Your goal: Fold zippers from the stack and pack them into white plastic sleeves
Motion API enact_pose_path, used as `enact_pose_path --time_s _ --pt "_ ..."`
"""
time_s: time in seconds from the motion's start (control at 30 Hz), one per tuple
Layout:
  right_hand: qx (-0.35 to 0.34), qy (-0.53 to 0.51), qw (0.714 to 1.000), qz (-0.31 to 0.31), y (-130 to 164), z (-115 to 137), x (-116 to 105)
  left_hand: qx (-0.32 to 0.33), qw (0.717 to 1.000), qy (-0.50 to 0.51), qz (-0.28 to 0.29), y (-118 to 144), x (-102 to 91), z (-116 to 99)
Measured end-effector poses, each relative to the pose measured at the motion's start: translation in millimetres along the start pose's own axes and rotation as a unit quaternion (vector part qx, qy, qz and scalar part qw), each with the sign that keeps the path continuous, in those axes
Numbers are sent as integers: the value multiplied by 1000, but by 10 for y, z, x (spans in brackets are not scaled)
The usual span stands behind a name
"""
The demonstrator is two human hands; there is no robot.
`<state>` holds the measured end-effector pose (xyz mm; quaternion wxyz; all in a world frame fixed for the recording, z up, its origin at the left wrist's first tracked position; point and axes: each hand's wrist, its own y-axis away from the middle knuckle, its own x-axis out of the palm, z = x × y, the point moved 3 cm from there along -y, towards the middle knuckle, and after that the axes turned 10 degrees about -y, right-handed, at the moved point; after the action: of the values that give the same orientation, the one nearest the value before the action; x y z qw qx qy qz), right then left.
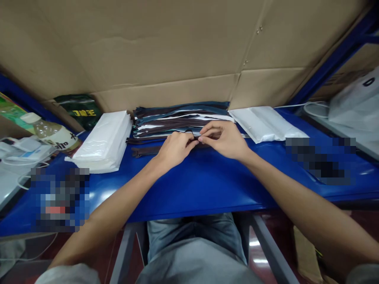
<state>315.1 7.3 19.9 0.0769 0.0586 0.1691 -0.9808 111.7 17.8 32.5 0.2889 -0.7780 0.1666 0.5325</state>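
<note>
Close together at the middle of the blue table, my left hand (177, 148) and my right hand (226, 139) pinch a dark zipper, most of it hidden by the fingers. Thumb and forefinger of each hand are pressed together, and the fingertips nearly meet. A brown zipper (145, 151) lies flat on the table and runs under my left hand; whether it is the pinched one I cannot tell. Just behind my hands lies a pile of zippers (180, 115) in brown, dark teal, black and white, laid lengthwise side to side.
A stack of white plastic packets (102, 136) stands left of the pile, and a white packet (266, 123) lies to its right. Farther left are a drink bottle (53, 134) and a dark green bag (79, 110). A cardboard wall (166, 47) rises behind the blue table (195, 189).
</note>
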Motion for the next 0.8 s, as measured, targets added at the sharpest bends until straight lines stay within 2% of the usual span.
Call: enact_pose_path --time_s 0.17,0.27,0.33,0.4,0.5,0.63,0.7,0.8 --pt "-7 2 1000 -25 -4 46 -20 -3 995 96 -16 1 -9 46" --pt "2 26 999 -26 -10 118 -50 -9 993 118 -7 44 -141 54" --pt "0 45 998 -37 3 177 -127 -24 996 88 -10 118 -297 116" --pt "-1 81 995 -61 50 218 -282 -59 997 37 -20 248 -489 272" --pt "23 180 977 -115 199 207 -654 -151 988 -32 -21 543 -778 668" --pt "83 266 945 -174 439 107 -1155 -263 959 -99 39 932 -1013 1170" --pt "115 262 941 -181 500 55 -1286 -283 951 -95 79 1020 -1041 1270" --pt "143 263 941 -158 488 -13 -1325 -285 944 -108 130 1002 -1028 1259"
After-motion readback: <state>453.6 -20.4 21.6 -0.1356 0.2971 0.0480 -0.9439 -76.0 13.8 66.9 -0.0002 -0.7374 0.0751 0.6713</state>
